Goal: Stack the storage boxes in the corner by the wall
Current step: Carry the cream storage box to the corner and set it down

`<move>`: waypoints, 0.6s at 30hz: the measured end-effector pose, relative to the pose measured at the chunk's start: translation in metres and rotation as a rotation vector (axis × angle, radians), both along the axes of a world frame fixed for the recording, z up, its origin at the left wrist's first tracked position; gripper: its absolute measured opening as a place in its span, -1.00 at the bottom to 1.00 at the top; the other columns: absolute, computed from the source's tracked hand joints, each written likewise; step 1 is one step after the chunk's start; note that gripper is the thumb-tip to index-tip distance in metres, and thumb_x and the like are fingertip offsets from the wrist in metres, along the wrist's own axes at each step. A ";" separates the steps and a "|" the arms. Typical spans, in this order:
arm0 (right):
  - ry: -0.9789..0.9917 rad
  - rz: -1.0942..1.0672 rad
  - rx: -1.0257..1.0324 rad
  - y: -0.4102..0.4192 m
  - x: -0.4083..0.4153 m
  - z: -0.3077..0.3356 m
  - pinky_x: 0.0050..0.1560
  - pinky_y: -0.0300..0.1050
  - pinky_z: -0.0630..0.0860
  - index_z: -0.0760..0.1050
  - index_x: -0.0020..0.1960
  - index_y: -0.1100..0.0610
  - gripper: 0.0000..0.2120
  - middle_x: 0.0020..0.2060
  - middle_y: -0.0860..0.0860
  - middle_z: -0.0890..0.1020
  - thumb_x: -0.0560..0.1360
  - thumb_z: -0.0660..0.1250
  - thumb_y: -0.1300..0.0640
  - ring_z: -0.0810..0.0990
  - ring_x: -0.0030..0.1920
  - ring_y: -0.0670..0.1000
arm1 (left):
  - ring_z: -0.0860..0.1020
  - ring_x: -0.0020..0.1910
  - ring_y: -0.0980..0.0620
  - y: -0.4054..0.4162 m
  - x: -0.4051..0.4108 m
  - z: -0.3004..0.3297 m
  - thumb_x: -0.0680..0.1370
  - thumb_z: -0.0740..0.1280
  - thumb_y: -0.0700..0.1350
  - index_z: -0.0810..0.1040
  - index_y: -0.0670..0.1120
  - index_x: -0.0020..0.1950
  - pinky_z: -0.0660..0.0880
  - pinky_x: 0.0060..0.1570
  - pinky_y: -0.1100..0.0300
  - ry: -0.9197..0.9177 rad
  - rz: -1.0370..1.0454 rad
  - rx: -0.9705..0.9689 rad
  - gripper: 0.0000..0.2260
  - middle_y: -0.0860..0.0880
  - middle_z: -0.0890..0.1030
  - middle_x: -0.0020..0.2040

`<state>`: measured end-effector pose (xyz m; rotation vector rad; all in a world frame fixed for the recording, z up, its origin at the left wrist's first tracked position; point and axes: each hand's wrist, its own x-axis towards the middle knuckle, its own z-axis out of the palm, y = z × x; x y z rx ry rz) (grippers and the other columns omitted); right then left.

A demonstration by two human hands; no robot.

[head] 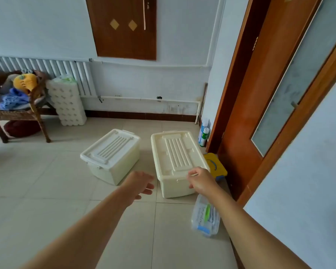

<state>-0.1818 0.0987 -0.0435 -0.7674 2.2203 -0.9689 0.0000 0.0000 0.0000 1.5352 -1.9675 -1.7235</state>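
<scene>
Two cream plastic boxes with ribbed lids sit apart on the glossy tile floor (47, 181), the left box (111, 155) angled, the right box (177, 162) near the door (260, 94), its near corner touched by the half-curled right hand (201, 180), left hand (141, 184) open just beside it.

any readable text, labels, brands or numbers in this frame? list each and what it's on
None legible.
Clear plastic bag on the floor by the right hand: blue and green print, too blurred to read.
Spray cans by the door frame: label print too small to read.
Both storage boxes: plain lids, no text visible.
</scene>
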 end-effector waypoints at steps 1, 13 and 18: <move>-0.008 -0.008 -0.007 -0.003 -0.004 -0.001 -0.24 -0.20 0.42 0.44 -0.01 0.03 -0.91 -0.08 0.04 0.57 0.49 0.26 0.09 0.62 0.03 0.09 | 0.60 -0.18 -0.01 -0.003 -0.004 -0.003 0.57 0.24 -0.05 0.48 -0.03 -0.15 0.35 -0.19 0.19 0.023 0.017 0.018 -0.88 -0.09 0.66 -0.05; -0.033 -0.079 0.046 -0.126 -0.086 -0.023 -0.10 -0.12 0.52 0.45 0.21 0.15 -0.67 0.10 0.08 0.57 0.49 0.29 0.07 0.61 0.04 0.08 | 0.54 -0.29 0.03 -0.140 -0.099 -0.033 0.55 0.27 -0.07 0.50 -0.06 -0.17 0.28 -0.24 0.21 0.009 0.057 0.059 -0.88 -0.08 0.61 -0.13; -0.054 -0.129 0.063 -0.182 -0.136 -0.028 -0.06 -0.13 0.46 0.45 0.20 0.14 -0.65 0.12 0.11 0.59 0.46 0.30 0.05 0.60 0.10 0.12 | 0.53 -0.26 0.01 -0.206 -0.156 -0.043 0.56 0.27 -0.05 0.49 -0.05 -0.15 0.27 -0.24 0.19 -0.003 0.057 0.103 -0.87 -0.05 0.59 -0.17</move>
